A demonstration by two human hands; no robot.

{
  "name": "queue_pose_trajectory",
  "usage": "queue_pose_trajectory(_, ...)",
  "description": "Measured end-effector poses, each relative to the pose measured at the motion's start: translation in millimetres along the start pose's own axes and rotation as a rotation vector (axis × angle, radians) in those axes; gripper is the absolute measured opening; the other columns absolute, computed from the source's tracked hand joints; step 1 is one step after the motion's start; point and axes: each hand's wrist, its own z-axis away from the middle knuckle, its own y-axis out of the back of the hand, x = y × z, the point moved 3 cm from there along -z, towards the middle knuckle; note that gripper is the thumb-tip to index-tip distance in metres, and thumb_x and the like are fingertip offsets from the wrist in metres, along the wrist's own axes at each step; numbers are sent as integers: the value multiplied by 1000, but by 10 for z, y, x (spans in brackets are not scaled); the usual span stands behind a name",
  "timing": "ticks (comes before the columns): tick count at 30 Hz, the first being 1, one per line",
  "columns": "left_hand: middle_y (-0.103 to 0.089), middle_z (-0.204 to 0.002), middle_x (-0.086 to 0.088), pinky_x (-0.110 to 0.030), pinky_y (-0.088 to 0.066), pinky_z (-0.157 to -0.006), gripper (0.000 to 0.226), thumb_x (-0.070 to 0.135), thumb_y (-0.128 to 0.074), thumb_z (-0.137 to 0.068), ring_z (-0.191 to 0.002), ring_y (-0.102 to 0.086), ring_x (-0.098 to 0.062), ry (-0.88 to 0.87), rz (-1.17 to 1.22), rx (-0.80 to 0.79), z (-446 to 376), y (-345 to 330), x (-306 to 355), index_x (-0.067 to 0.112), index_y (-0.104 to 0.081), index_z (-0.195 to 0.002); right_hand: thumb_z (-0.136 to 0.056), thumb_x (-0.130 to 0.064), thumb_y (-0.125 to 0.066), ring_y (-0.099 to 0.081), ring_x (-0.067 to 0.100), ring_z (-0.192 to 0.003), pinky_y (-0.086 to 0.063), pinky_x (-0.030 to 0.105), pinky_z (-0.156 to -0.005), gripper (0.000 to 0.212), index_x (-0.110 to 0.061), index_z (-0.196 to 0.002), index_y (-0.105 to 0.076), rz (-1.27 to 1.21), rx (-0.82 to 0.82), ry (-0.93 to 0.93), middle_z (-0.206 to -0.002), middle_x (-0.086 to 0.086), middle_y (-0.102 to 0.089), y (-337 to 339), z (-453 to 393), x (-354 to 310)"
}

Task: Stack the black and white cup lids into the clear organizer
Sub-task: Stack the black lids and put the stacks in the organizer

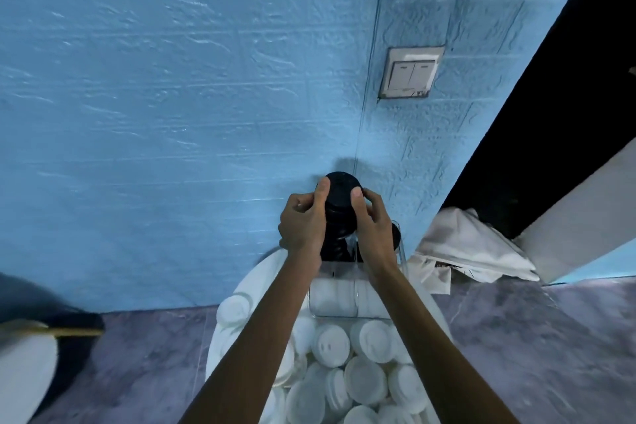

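A tall stack of black lids (339,203) rises from the far end of the clear organizer (332,311), against the blue wall. My left hand (302,218) grips the stack's left side, thumb near the top lid. My right hand (373,222) grips its right side, thumb on the top rim. White lids (332,291) lie stacked inside the organizer's near part. Several loose white lids (364,380) are heaped on the round white table (265,268) below my forearms. The lower part of the black stack is hidden by my hands.
A crumpled white cloth and papers (471,248) lie to the right of the organizer. A wall switch (411,72) sits on the blue wall above. A dark doorway (550,113) opens at right. A white object (24,368) stands on the floor at lower left.
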Motion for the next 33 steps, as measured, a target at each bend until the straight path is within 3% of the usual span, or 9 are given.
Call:
queue_pose_trajectory(5,-66,-86,12,-33,-52,-86,43,67,-70,-84,-89,-64,-12,50,-49,-65,-256,-126,-204,25,-65,-85,-88,-71,-57,-68,10,-108,-55,37,-99,54,-31,-124,-62,69,-45,-61,-117,-6,-71,24,-282,311)
queue_pose_trajectory(10,-66,-95,6,-35,-50,-90,49,69,-70,-83,-101,-63,-20,139,-112,-132,-568,-282,-534,22,-68,-97,-71,-89,-54,-68,12,-109,-53,44,-102,84,-30,-131,-60,212,-120,-158,-120,-6,-70,66,-643,687)
queue_pose_trajectory(13,-69,-107,-2,-38,-54,-95,48,73,-68,-82,-104,-67,-26,181,-187,-177,-721,-350,-783,26,-64,-92,-64,-93,-58,-68,17,-110,-54,49,-101,89,-32,-129,-61,230,-157,-262,-119,-5,-71,92,-835,1010)
queue_pose_trajectory(17,-70,-120,-11,-47,-56,-101,56,74,-69,-81,-111,-68,-31,245,-225,-230,-876,-422,-1073,21,-65,-99,-71,-80,-63,-66,18,-113,-52,47,-104,80,-27,-131,-61,225,-209,-346,-123,-2,-69,83,-1008,1254)
queue_pose_trajectory(19,-71,-117,-13,-47,-55,-101,51,71,-68,-84,-109,-68,-32,235,-240,-229,-923,-446,-1121,20,-65,-89,-81,-72,-63,-66,19,-113,-52,47,-104,69,-24,-131,-60,230,-222,-369,-124,1,-69,52,-1064,1332)
queue_pose_trajectory(22,-69,-105,-11,-47,-54,-101,47,65,-63,-92,-108,-67,-35,196,-328,-222,-984,-475,-1155,21,-60,-75,-71,-80,-59,-64,22,-115,-51,50,-105,84,-24,-134,-57,244,-231,-383,-125,1,-68,3,-1154,1486)
queue_pose_trajectory(26,-72,-119,-13,-41,-51,-98,63,67,-55,-96,-117,-64,-36,162,-479,-186,-1037,-514,-1144,9,-74,-113,-79,-77,-54,-60,26,-124,-46,51,-110,81,-23,-140,-53,253,-245,-387,-133,4,-64,-48,-1288,1669)
queue_pose_trajectory(30,-71,-124,-10,-43,-50,-101,57,65,-57,-95,-120,-62,-34,95,-479,-127,-1105,-566,-1167,15,-69,-121,-100,-56,-49,-57,25,-124,-43,49,-112,56,-20,-142,-47,235,-249,-423,-134,5,-59,-108,-1298,1663)
queue_pose_trajectory(33,-69,-127,-8,-42,-47,-100,56,64,-56,-96,-121,-61,-34,61,-533,-144,-1116,-571,-1219,16,-66,-124,-98,-58,-49,-56,28,-127,-43,50,-112,62,-17,-144,-45,246,-252,-427,-134,7,-59,-101,-1326,1807)
